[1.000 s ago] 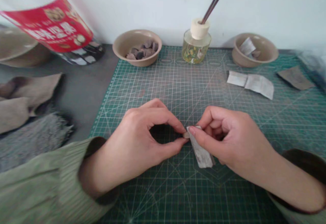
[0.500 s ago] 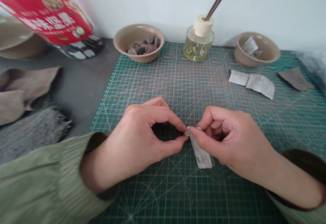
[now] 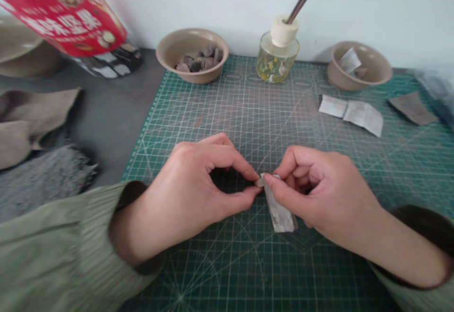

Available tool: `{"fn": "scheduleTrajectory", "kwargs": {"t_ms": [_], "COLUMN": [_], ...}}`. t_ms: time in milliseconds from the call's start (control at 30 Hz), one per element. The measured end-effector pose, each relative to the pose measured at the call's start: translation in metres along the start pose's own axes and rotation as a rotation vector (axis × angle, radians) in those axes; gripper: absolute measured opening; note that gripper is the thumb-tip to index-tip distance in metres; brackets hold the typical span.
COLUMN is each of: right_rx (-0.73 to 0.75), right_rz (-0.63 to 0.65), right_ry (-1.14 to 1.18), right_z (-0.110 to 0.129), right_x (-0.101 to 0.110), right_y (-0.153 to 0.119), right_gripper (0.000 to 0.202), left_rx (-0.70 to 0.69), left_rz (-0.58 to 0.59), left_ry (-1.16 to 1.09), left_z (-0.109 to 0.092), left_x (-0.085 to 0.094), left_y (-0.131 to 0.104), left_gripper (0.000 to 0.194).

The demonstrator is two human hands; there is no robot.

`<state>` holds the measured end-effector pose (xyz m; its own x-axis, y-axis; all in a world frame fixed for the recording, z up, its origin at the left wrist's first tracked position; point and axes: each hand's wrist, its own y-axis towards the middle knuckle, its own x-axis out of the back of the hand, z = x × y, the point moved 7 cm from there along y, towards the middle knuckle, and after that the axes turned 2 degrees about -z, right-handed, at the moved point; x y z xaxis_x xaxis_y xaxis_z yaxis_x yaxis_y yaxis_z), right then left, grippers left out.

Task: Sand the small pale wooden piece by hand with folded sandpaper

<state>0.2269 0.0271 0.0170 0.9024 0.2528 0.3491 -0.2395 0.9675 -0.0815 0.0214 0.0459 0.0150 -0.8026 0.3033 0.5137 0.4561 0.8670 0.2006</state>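
Note:
My left hand (image 3: 191,186) pinches a small pale piece (image 3: 260,182) between thumb and forefinger; its kind is too small to make out. Just right of it, my right hand (image 3: 315,189) grips a folded greyish strip (image 3: 280,210) that looks like sandpaper, with the thumb on top near its upper end. The strip's upper edge touches or nearly touches the small piece. Its lower end hangs toward the green cutting mat (image 3: 227,264). My fingertips partly hide the piece.
A bowl of small brownish pieces (image 3: 191,76) stands behind, beside a reed diffuser (image 3: 278,59). At right are another bowl (image 3: 379,72), whitish scraps (image 3: 363,117) and a brown scrap (image 3: 413,108). A red-labelled container (image 3: 81,21), brown cloth (image 3: 53,108) and grey cloth (image 3: 53,175) lie left.
The whole view has shifted slightly. Both hands keep their grips in nearly the same place; a little more of the small piece shows between the left fingertips.

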Motion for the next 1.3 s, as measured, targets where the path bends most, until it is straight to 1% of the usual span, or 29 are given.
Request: {"fn": "scheduleTrajectory", "kwargs": {"t_ms": [100,200,233,333,467,567,700,833,933,967,1067,1300], "right_rx": [0.02,0.006,0.002,0.023,0.012,0.026,0.01,0.016,0.007,0.004,0.015,0.037], "right_rz": [-0.036,0.016,0.02,-0.021,0.023,-0.03,0.021,-0.025,0.034,0.036,0.005,-0.004], "right_ry": [-0.02,-0.009,-0.014,-0.045,-0.032,-0.051,-0.029,-0.048,-0.022,-0.022,-0.042,-0.038], "right_z": [0.0012,-0.0003,-0.0007,0.0008,0.0009,0.0016,-0.0013,-0.0015,-0.0022,-0.0024,-0.0021,-0.0023], "right_x": [0.0023,-0.0008,-0.0008,0.0027,-0.0009,0.0028,0.0008,0.0046,0.0013,0.0016,0.0043,0.0025], "right_y": [-0.0002,-0.0009,-0.0011,-0.0013,-0.002,-0.0015,-0.0014,-0.0014,-0.0018,-0.0019,-0.0022,0.0006], "right_gripper": [0.028,0.026,0.026,0.027,0.026,0.027,0.027,0.027,0.027,0.027,0.026,0.025], "left_rx": [0.01,0.011,0.009,0.012,0.025,0.019,0.029,0.031,0.031,0.029,0.018,0.02], "left_rz": [-0.009,-0.01,-0.008,-0.016,-0.011,-0.013,-0.014,-0.02,-0.012,-0.007,-0.009,-0.011], "left_ry": [-0.013,-0.01,-0.011,-0.022,-0.01,-0.012,-0.015,-0.014,-0.011,-0.013,-0.008,-0.005], "left_z": [0.0008,0.0009,0.0007,0.0008,0.0015,0.0018,0.0038,0.0033,0.0027,0.0027,0.0031,0.0036], "left_x": [0.0009,0.0017,0.0017,0.002,0.0009,0.0004,0.0008,0.0019,0.0012,0.0008,0.0008,0.0017], "left_y": [-0.0005,-0.0002,0.0,0.0,-0.0009,-0.001,-0.0009,-0.0001,0.0005,0.0006,0.0003,-0.0002], "left_gripper": [0.013,0.012,0.012,0.013,0.013,0.012,0.011,0.009,0.009,0.009,0.01,0.01]}}
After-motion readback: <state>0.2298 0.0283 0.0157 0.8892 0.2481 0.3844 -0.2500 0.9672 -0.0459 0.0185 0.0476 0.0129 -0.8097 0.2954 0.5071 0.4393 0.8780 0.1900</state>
